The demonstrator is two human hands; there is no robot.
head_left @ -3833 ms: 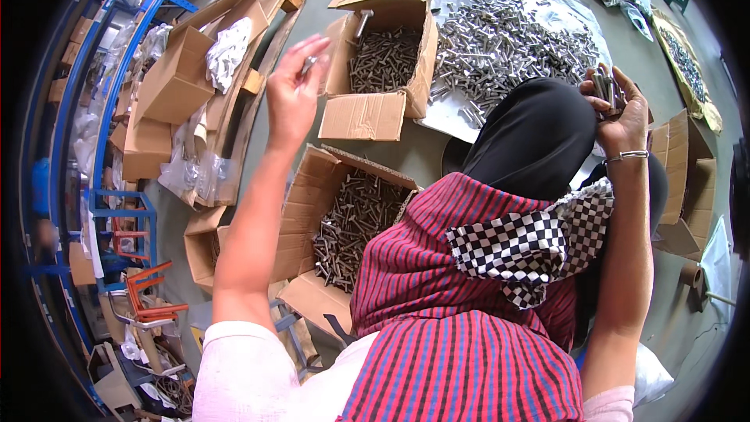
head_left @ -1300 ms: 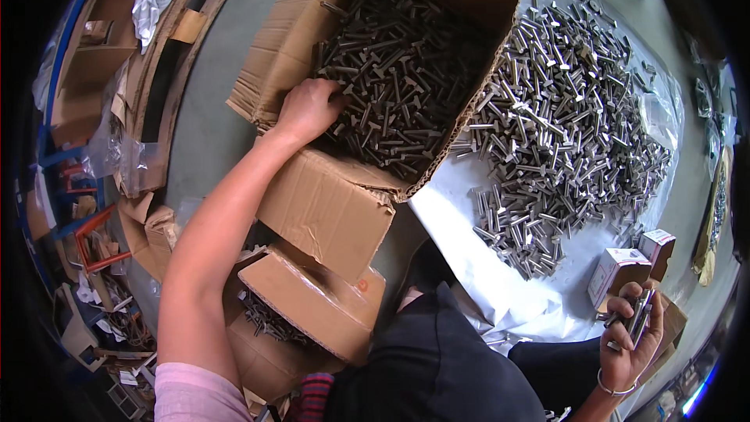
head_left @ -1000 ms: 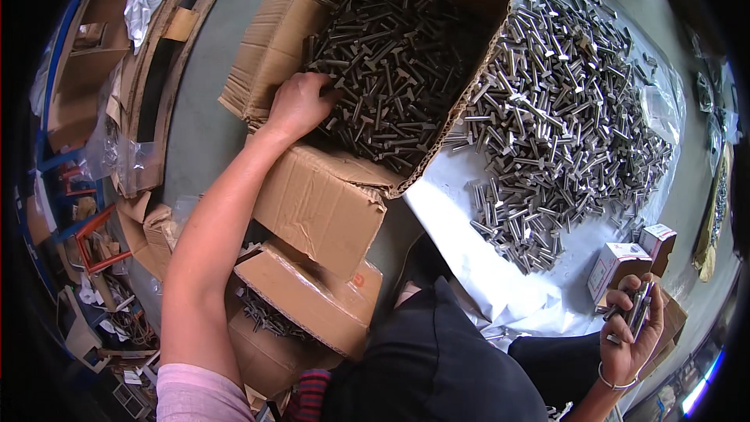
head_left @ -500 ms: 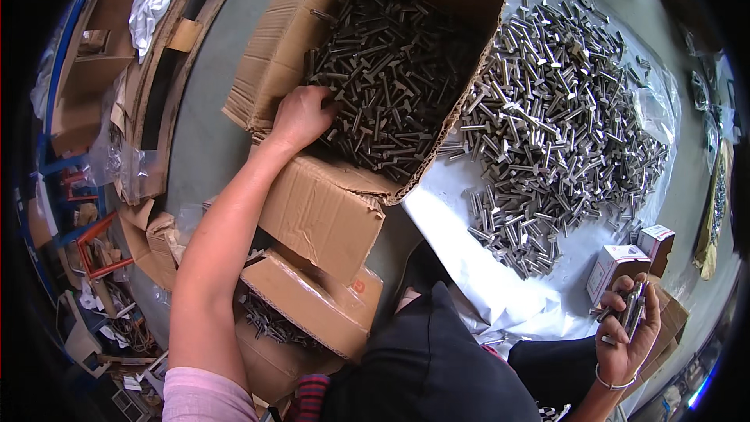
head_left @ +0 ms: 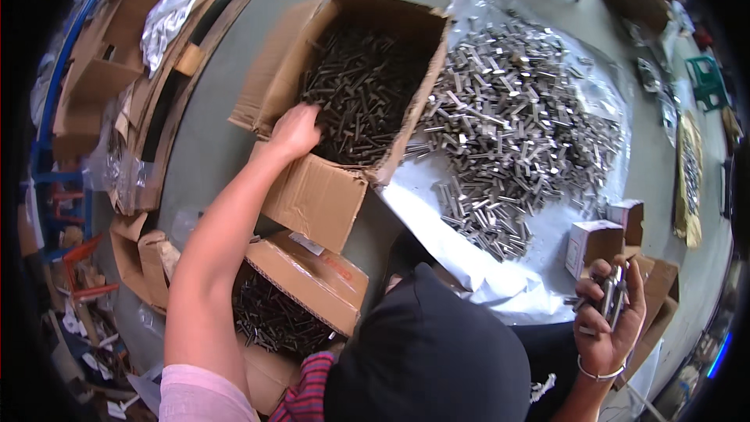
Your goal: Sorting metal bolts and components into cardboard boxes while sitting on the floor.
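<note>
Landmark: the big open cardboard box (head_left: pixel 351 101) of dark bolts, standing on the grey floor (head_left: pixel 226 133); every place below is told from it.
Far left of the box: flattened cartons and a crumpled clear plastic bag (head_left: pixel 168 16), stacked along a blue metal rack (head_left: pixel 47 133), out of the arm's way.
Below-left of the box: a smaller carton (head_left: pixel 301 297) also holding dark bolts, its flap folded outward so the contents lie open, close against the person's side.
Left hand: the left hand (head_left: pixel 295 129) reaches over the box's near-left wall, fingers curled down into the dark bolts (head_left: pixel 367 86); it appears to be gathering some, but whether it grips any I cannot tell.
Box flaps: the near flap (head_left: pixel 312 195) hangs down outward, which leaves the rim low for the reaching arm.
Right of the box: a broad heap of bright silver bolts (head_left: pixel 516 133) spread on a clear plastic sheet (head_left: pixel 469 258), which keeps them off the floor and together.
Further right, lower: two small open cardboard boxes (head_left: pixel 598 238) beside the sheet's edge.
Right hand: the right hand (head_left: pixel 609 312), a bangle at the wrist, is closed around a bundle of bolts (head_left: pixel 612 301) held upright, near the small boxes and well apart from the big box.
</note>
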